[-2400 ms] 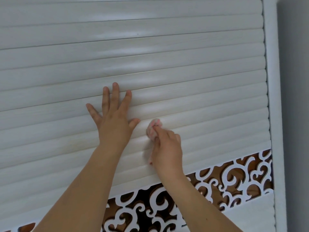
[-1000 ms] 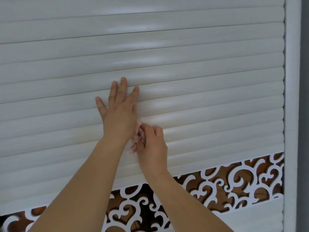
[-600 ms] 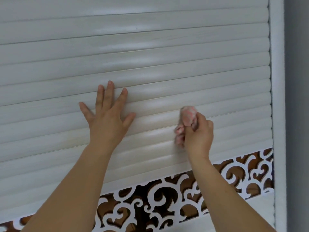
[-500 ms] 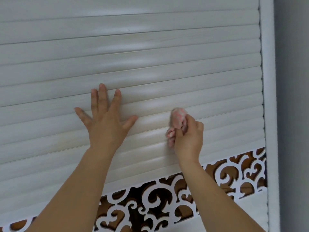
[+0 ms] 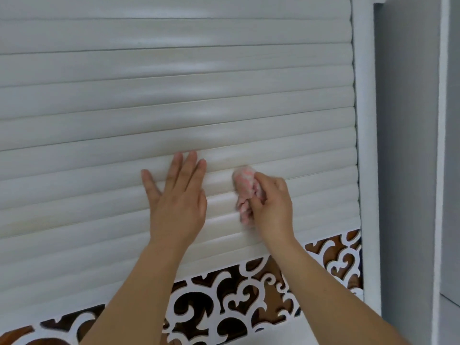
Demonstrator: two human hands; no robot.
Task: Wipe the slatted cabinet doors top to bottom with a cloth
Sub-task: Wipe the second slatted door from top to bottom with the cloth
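View from the head camera, facing one white slatted cabinet door (image 5: 174, 95) whose horizontal slats fill the left and centre of the frame; roughly a dozen and a half slats can be counted, the uppermost ones merging under glare so the exact number cannot be told. Two bare forearms rise from the lower edge. The left hand (image 5: 178, 202) lies flat against the lower slats, palm to the door, its four fingers straight and nearly together, pointing up, with the little finger splayed out to the left; it holds nothing. Just to its right, apart from it, the right hand (image 5: 271, 205) has its fingers curled and clamped round one crumpled pink-and-white cloth (image 5: 245, 192), which is pressed against the slats at about the same height, the bunched end protruding above and to the left of the knuckles. Below the slats runs one band of white scrollwork fretwork (image 5: 249, 295) over a brown backing, sloping up toward the right. At the right of the door stands one white vertical frame post (image 5: 364, 145), and beyond it one grey wall surface (image 5: 408, 145).
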